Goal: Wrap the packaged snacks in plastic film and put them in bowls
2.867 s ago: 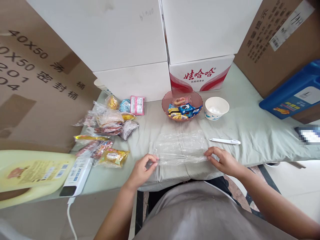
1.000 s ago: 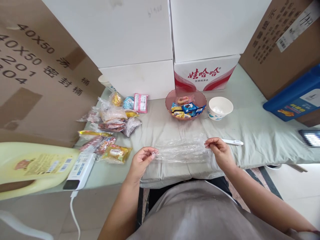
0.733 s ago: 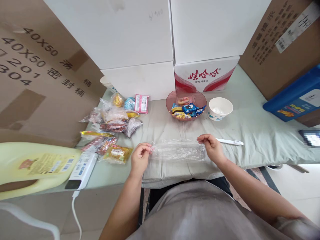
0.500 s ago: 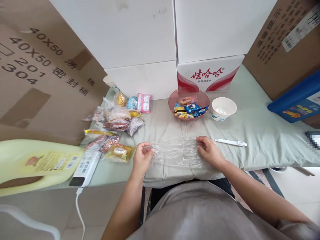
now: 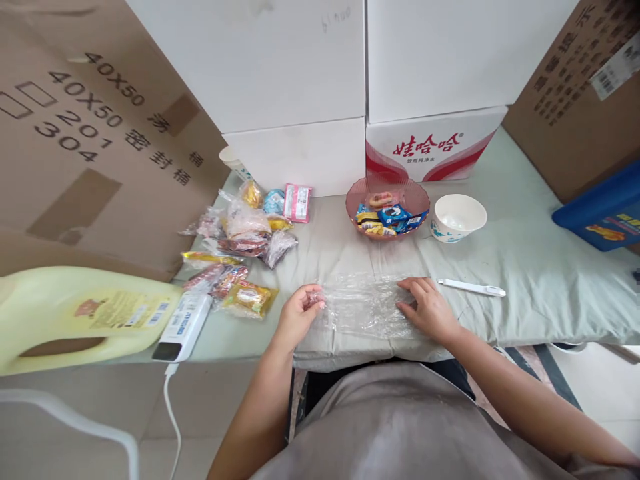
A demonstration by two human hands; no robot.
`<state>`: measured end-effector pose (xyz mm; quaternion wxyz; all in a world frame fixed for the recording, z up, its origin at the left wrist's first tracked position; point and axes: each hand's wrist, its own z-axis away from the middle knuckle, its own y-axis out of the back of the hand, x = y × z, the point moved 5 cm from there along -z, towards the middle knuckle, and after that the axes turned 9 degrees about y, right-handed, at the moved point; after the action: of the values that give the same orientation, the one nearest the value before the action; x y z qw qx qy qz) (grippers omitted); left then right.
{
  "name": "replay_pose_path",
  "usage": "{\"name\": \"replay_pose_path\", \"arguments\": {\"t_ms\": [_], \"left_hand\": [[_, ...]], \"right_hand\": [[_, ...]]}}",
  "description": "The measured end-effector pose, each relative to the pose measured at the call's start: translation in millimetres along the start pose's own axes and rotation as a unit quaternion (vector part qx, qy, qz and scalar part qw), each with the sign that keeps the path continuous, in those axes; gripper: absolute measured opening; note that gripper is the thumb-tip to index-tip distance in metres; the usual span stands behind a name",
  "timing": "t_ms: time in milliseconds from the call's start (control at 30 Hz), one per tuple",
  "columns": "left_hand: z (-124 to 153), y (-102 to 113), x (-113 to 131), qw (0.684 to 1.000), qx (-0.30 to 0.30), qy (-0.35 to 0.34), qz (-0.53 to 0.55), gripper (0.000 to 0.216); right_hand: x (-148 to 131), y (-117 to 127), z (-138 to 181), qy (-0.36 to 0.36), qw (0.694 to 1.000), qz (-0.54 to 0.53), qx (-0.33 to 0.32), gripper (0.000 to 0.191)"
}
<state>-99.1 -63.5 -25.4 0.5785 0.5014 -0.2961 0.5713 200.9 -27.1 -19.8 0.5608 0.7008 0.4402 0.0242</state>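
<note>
A clear, crinkled plastic bag (image 5: 363, 307) lies flat on the cloth-covered table in front of me. My left hand (image 5: 300, 315) pinches its left edge between thumb and fingers. At the other end, my right hand (image 5: 430, 310) rests on the plastic, thumb and fingers apart. Just beyond the right fingers is a white pen-like cutter (image 5: 471, 287). Behind the bag stands a pink glass bowl (image 5: 354, 223) with several wrapped snacks in it. A white paper bowl (image 5: 457, 233) is to its right.
Several packaged snacks (image 5: 245, 243) are heaped at the left. Nearby are a white power bank (image 5: 186, 327) with a cable and a pale yellow jug (image 5: 125, 287). White boxes (image 5: 295, 157) line the back; brown cartons (image 5: 60, 133) flank the table. A blue container (image 5: 595, 207) is at right.
The view has shifted slightly, so everything sits further right in it. My right fingers have spread a little over the bag's right end. The left hand keeps its pinch.
</note>
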Motion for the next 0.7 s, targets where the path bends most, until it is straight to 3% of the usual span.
{"name": "replay_pose_path", "arguments": {"t_ms": [167,433,700], "left_hand": [[7.3,1.2,3.0,0.998,-0.034,-0.032,-0.037,0.029],[11.3,0.9,9.3,0.996,-0.040,-0.069,-0.042,0.061],[5.6,-0.2,-4.5,0.997,-0.050,-0.016,-0.047,0.080]], "right_hand": [[11.9,0.6,2.4,-0.056,0.998,-0.008,-0.033,0.019],[15.3,17.1,-2.4,-0.074,0.996,-0.052,-0.005,0.013],[20.7,24.3,-3.3,-0.100,0.994,-0.054,-0.001,0.017]]}}
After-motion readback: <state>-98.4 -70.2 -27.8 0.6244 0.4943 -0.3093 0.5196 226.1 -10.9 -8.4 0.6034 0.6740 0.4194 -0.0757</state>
